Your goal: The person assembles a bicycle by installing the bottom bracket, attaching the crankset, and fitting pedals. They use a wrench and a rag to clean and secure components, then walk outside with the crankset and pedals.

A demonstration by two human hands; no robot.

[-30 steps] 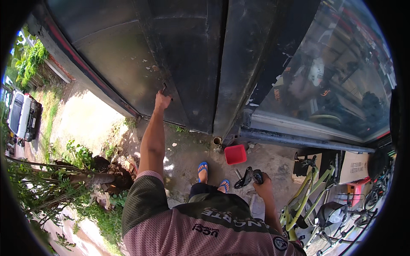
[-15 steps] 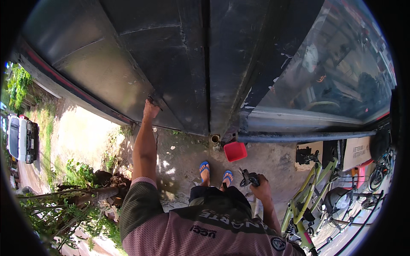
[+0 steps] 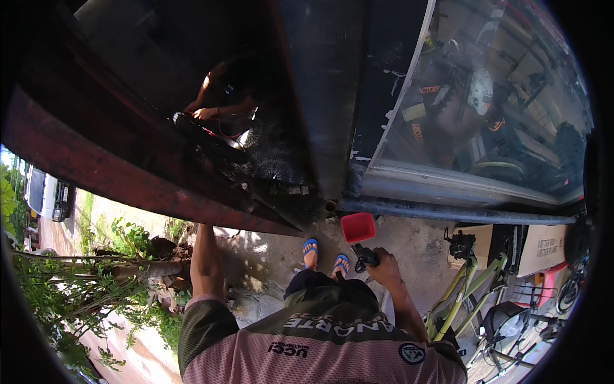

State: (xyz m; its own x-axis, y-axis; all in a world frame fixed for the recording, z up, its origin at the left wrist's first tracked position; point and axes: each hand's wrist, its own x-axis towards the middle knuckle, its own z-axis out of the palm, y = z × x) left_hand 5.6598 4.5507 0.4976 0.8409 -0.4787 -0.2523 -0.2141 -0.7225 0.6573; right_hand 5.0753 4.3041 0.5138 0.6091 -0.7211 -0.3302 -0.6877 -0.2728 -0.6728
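Note:
A dark metal door (image 3: 115,173) stands ajar on the left, its reddish lower edge swung toward me. My left forearm (image 3: 208,262) reaches up to that edge, and the door hides my left hand. My right hand (image 3: 384,265) is closed around a small black object (image 3: 364,256), held low in front of my body; its exact kind does not show. Just ahead of it a red plastic basin (image 3: 358,227) rests on the concrete floor. Through the opening, another person's hands (image 3: 208,114) are busy at what looks like a wheel in the dark interior.
A glass window panel (image 3: 486,109) fills the right side. Green bicycle frames (image 3: 460,297) and cardboard boxes (image 3: 540,249) stand at the right. A short pipe (image 3: 330,206) sits by the door sill. Plants (image 3: 134,275) and a white vehicle (image 3: 46,194) are on the left.
The door has swung open toward me, and the dark interior with another person now shows. My left hand has gone behind the door. My right hand still holds the black object, slightly higher.

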